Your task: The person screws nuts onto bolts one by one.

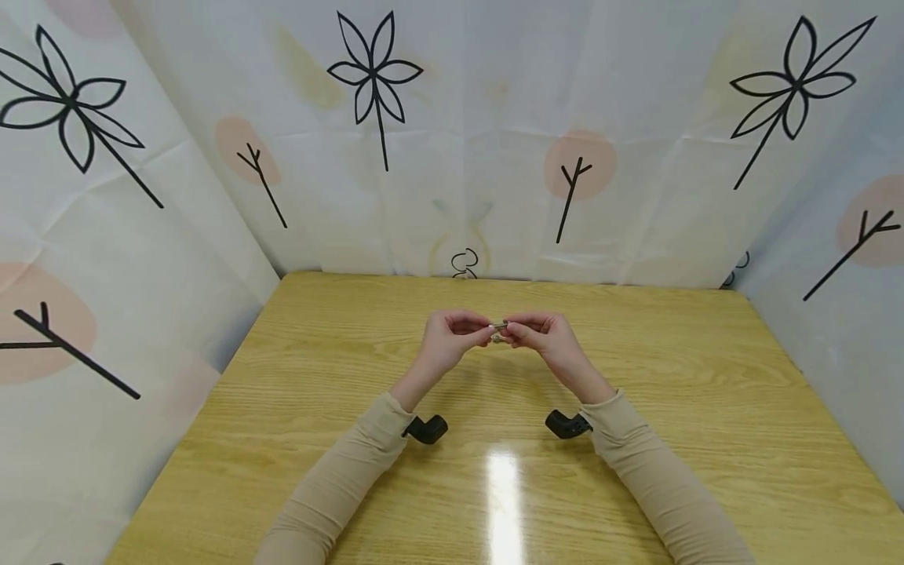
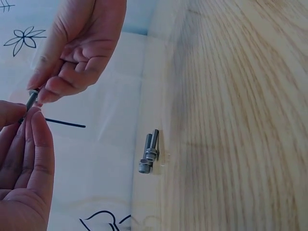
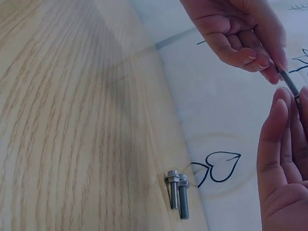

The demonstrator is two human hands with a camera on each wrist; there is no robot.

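Note:
A grey metal bolt (image 1: 500,325) is held up between both hands, its threaded shank (image 3: 288,82) bare in the gap. The left hand (image 1: 446,339) pinches one end of the shank with thumb and fingertips. At the other end, the right hand (image 1: 547,340) pinches it near a wider collar (image 2: 33,91), a nut or the head; fingers partly hide which. Beyond and below the hands, two more bolts (image 2: 148,153) lie side by side on the table, each with a nut near its head. They show in the right wrist view as bolts (image 3: 183,197) too.
The wood-grain table (image 1: 339,392) runs back to a white patterned curtain (image 1: 459,157), with similar curtain on both sides. A black wrist-camera mount (image 1: 428,429) juts from the left cuff, and another black mount (image 1: 567,424) from the right.

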